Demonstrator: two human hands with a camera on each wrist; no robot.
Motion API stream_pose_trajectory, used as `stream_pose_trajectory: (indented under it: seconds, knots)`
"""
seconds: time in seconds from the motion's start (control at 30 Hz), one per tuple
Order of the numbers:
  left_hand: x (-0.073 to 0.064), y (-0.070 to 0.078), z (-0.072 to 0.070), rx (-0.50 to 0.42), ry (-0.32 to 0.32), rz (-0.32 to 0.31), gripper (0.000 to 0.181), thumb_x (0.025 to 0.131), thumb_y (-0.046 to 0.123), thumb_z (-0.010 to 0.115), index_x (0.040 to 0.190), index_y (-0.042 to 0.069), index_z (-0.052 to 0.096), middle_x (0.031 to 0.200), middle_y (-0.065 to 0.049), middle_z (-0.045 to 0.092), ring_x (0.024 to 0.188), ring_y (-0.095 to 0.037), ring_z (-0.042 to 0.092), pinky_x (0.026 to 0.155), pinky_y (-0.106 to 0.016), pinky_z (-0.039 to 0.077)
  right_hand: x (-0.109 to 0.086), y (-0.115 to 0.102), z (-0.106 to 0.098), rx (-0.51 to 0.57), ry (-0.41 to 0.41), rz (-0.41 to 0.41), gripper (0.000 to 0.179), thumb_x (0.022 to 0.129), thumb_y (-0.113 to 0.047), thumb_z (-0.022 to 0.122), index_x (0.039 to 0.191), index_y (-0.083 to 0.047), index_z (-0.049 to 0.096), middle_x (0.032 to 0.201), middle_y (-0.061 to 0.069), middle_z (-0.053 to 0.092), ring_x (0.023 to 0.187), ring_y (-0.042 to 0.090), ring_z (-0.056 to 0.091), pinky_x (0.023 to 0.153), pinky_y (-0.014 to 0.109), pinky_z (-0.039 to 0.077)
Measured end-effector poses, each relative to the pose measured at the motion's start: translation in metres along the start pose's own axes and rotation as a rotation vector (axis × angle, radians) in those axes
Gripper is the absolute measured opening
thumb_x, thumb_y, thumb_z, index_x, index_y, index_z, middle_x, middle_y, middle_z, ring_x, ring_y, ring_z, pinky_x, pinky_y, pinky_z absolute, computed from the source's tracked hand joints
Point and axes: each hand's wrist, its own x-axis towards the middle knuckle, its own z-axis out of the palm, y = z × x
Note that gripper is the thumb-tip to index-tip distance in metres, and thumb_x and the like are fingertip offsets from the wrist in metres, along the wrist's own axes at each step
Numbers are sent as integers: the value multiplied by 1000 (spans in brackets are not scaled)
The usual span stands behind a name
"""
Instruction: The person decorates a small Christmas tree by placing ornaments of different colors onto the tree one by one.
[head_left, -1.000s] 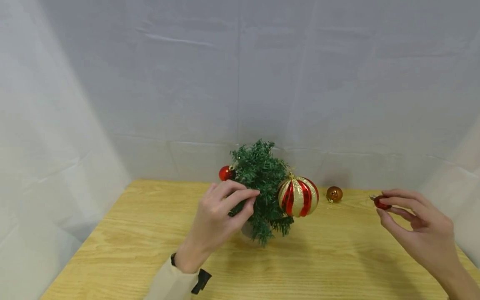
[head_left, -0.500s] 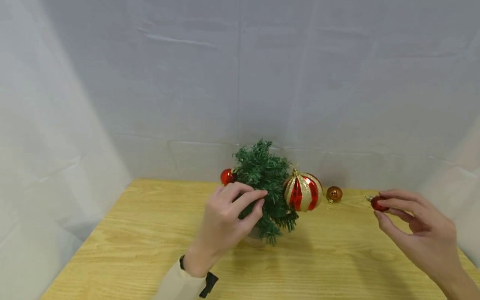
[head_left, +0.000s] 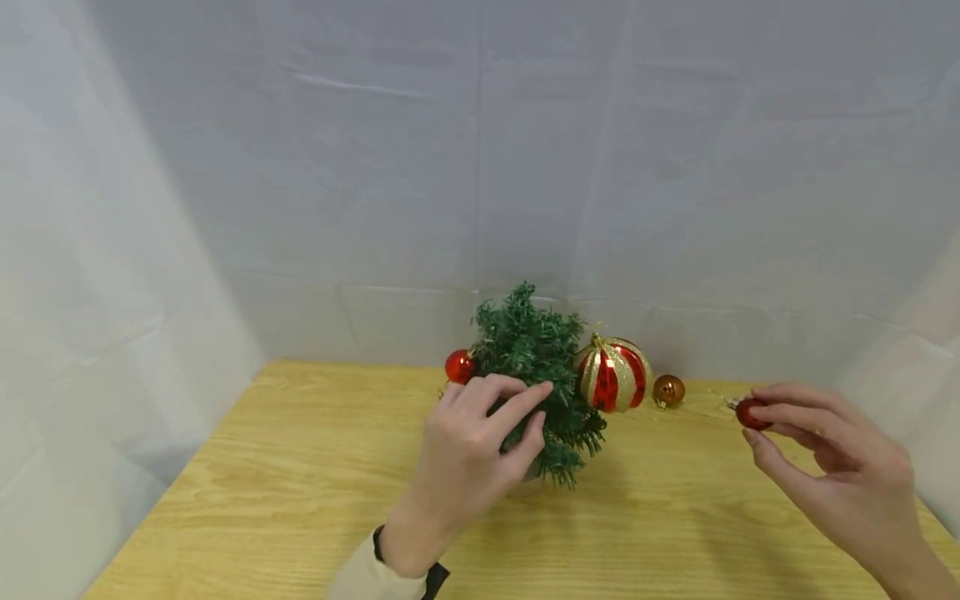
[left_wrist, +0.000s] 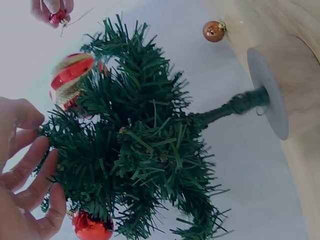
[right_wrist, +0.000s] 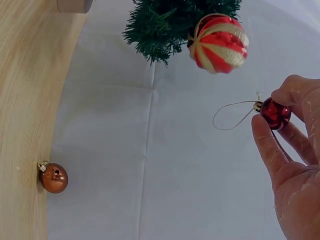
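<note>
A small green Christmas tree [head_left: 528,337] stands on the table, my left hand [head_left: 480,437] gripping its near-left branches with bent fingers. On its left side hangs a shiny red bauble [head_left: 459,366]; on its right, a large red-and-gold striped bauble [head_left: 611,375]. Off to the right, my right hand [head_left: 840,454] pinches a small dark red bauble [right_wrist: 276,113] between thumb and fingers, above the table. Its gold cap and thin string loop [right_wrist: 235,103] point toward the tree. In the head view my left hand hides part of the lower branches and base.
The wooden table [head_left: 262,483] has its back edge near a pale cloth backdrop [head_left: 375,208]. A brown bauble [head_left: 668,391] lies by that edge, between the tree and my right hand. The tree's round base [left_wrist: 272,95] shows in the left wrist view.
My left hand has shifted right, and the tree has moved and turned with it, carrying both hanging baubles rightward. My right hand, holding the dark red bauble, has drifted slightly left.
</note>
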Motion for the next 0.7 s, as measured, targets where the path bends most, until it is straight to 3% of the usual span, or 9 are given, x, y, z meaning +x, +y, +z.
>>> stream_pose_trajectory:
  seconds: [0.2, 0.4, 0.7]
  knots:
    - [2, 9, 3, 66, -22, 1, 30, 87, 17, 76, 117, 17, 78, 100, 1, 71, 81, -14, 67, 65, -30, 48, 1, -2, 2, -29, 1, -10, 25, 87, 8, 73, 98, 28, 63, 121, 23, 66, 114, 18, 69, 90, 17, 56]
    - [6, 18, 8, 106, -37, -41, 30, 88, 19, 75, 117, 19, 78, 100, 3, 72, 83, -14, 67, 67, -30, 50, 2, -4, 4, -12, 2, -36, 27, 86, 6, 74, 96, 29, 63, 120, 24, 67, 115, 19, 69, 90, 17, 56]
    - [6, 15, 6, 45, -93, -73, 30, 89, 21, 75, 120, 21, 78, 103, 4, 71, 86, -13, 66, 70, -29, 48, -1, -25, 27, -36, 35, -36, 27, 86, 8, 74, 95, 30, 62, 118, 25, 67, 114, 20, 69, 91, 17, 56]
